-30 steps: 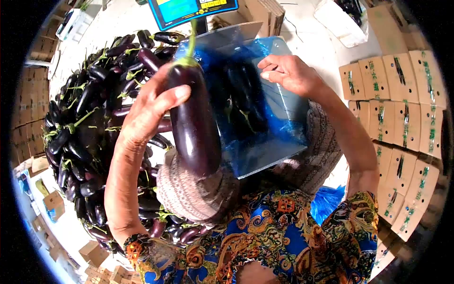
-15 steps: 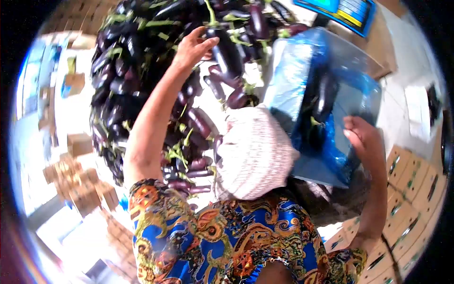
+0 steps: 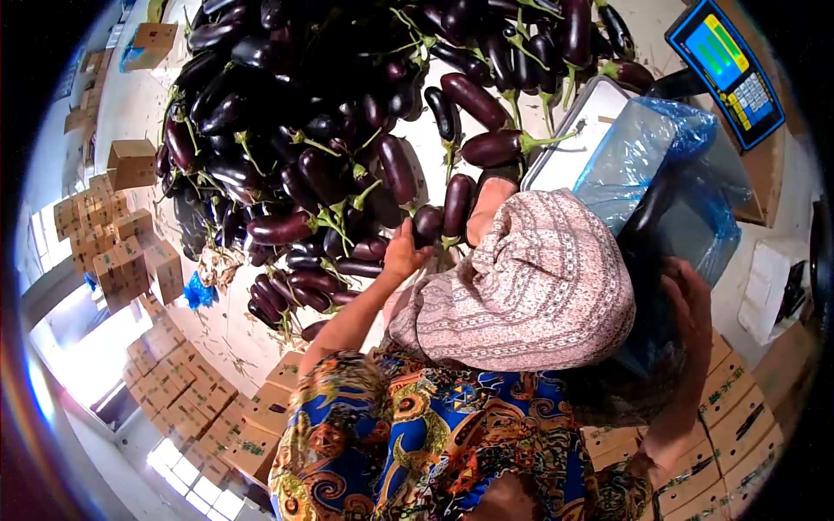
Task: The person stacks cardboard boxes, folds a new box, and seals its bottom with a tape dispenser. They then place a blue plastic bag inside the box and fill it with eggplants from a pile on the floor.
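My left hand is at the near edge of the eggplant pile, with its fingers and thumb closed round the end of a dark eggplant. Another purple eggplant lies just right of it. On my right side, a crate lined with a blue plastic bag stands beside my bent leg. My right hand is at the near right side of that crate, its fingers bent over the edge of the bag, partly in shadow. Dark eggplants inside the bag are hard to make out.
A large heap of eggplants spreads over the floor ahead. My leg in patterned cloth is between my hands. A scale display stands beyond the crate. Cardboard boxes are stacked at left, with more boxes at right.
My left hand has come back from an eggplant farther up the pile to one near my leg. My right hand stays beside the bag-lined crate. The whole view has shifted and turned.
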`<state>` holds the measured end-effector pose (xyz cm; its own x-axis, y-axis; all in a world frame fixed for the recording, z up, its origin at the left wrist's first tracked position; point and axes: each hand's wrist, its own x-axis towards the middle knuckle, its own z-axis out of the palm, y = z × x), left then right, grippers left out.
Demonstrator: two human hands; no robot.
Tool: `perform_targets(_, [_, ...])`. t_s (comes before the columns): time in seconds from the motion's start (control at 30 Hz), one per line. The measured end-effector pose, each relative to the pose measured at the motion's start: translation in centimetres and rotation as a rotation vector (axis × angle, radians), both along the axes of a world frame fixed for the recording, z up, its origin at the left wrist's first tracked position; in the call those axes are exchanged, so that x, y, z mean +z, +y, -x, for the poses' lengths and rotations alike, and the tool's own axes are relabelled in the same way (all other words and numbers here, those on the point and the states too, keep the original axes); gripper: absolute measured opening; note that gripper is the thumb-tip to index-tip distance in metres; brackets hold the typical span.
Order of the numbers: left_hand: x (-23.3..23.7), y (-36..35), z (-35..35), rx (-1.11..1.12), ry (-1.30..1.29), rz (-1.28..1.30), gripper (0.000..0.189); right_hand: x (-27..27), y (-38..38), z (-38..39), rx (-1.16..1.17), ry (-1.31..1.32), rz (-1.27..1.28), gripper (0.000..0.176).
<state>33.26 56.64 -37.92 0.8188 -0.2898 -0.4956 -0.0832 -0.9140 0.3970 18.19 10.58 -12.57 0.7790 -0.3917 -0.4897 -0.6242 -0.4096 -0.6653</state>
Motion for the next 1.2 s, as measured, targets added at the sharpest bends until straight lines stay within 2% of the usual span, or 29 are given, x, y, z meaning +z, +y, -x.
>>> perform_targets(0.03, [-0.5,-0.5,0.0,0.032,0.072,-0.072,0.079,-0.2,0.0,0.1,-0.018,-0.005,-0.031,0.026])
perform_targets(0.13, [-1.7,-2.2,0.1,0.267,0.13,-0.003,0.069,-0.4,0.0,0.2,-0.065,-0.014,-0.073,0.027])
perform_targets(0.17, [-1.9,-1.8,-0.6,0.254,0.134,0.147,0.062,-0.3,0.4,0.2,-0.082,-0.01,-0.063,0.027])
perform_targets(0.2, [-4.5,-0.6,-1.5,0.272,0.186,0.322,0.067,-0.3,0.6,0.0,-0.098,-0.008,-0.056,0.028])
perform_targets(0.27, [0.6,-3.7,-5.0,0.42,0.309,0.524,0.071,-0.1,0.6,-0.2,-0.111,0.021,-0.077,0.029])
perform_targets(0.33, [3.1,-5.3,-8.8,0.522,0.344,0.934,0.069,-0.1,0.7,-0.7,-0.1,0.054,-0.1,0.03])
perform_targets(0.4, [7.7,-6.6,-10.9,0.643,0.3,1.036,0.056,-0.1,0.4,-0.9,-0.083,0.08,-0.12,0.03])
perform_targets(0.43, [7.9,-5.8,-10.9,0.522,0.143,0.93,0.051,-0.4,0.1,-0.8,-0.056,0.067,-0.086,0.03])
perform_targets(0.47, [8.5,-5.0,-9.8,0.534,0.187,0.763,0.055,-0.9,-0.3,-0.4,-0.032,0.051,-0.051,0.031])
perform_targets(0.5, [5.9,-3.8,-7.8,0.684,0.227,0.709,0.05,-1.2,-0.4,-0.2,-0.01,0.041,-0.018,0.032])
perform_targets(0.53, [0.3,-0.7,-4.8,0.782,0.181,0.649,0.047,-1.1,-0.2,-0.3,0.005,0.051,0.003,0.033])
perform_targets(0.6, [-5.7,3.1,0.2,0.921,0.215,0.363,0.057,-0.8,0.2,-0.8,0.037,0.07,0.047,0.035])
perform_targets(0.67, [-6.0,3.5,0.1,0.891,0.043,0.24,0.07,-1.1,0.1,-0.8,0.069,0.074,0.044,0.035])
perform_targets(0.7, [-6.4,3.2,-0.1,0.952,0.067,0.296,0.078,-1.3,-0.1,-0.7,0.093,0.078,0.043,0.036])
perform_targets(0.73, [-4.7,1.7,-1.9,1.011,0.088,0.355,0.085,-1.9,-0.3,-0.5,0.068,0.068,0.007,0.034])
perform_targets(0.77, [-4.8,1.1,-3.4,0.967,0.061,0.155,0.093,-2.7,-0.7,-0.1,0.037,0.053,-0.027,0.033])
perform_targets(0.8, [-4.5,0.4,-4.8,1.016,0.107,0.155,0.093,-3.0,-1.0,0.1,0.001,0.037,-0.057,0.031])
perform_targets(0.87, [-2.7,-2.2,-5.8,0.978,0.128,0.124,0.091,-2.5,-0.8,-0.1,0.006,0.024,-0.033,0.03])
perform_targets(0.93, [-5.8,-2.2,-6.4,1.141,0.258,0.511,0.088,-2.2,-0.3,0.1,0.01,0.025,-0.015,0.029])
perform_targets(0.97, [-3.6,-2.9,-7.0,0.993,0.341,0.67,0.08,-2.2,-0.2,0.0,0.022,0.024,-0.003,0.029])
perform_targets(1.0, [-0.4,-5.7,-7.3,1.045,0.236,0.8,0.065,-2.2,-0.2,-0.2,0.037,0.025,0.012,0.029])
perform_targets(1.1, [1.9,-7.2,-9.6,1.09,0.447,1.055,0.048,-2.5,-0.6,-0.6,0.064,0.035,-0.026,0.03])
perform_targets(1.2, [3.0,-8.6,-9.9,1.247,0.462,1.188,0.036,-2.6,-0.3,-1.0,0.037,0.073,0.001,0.03])
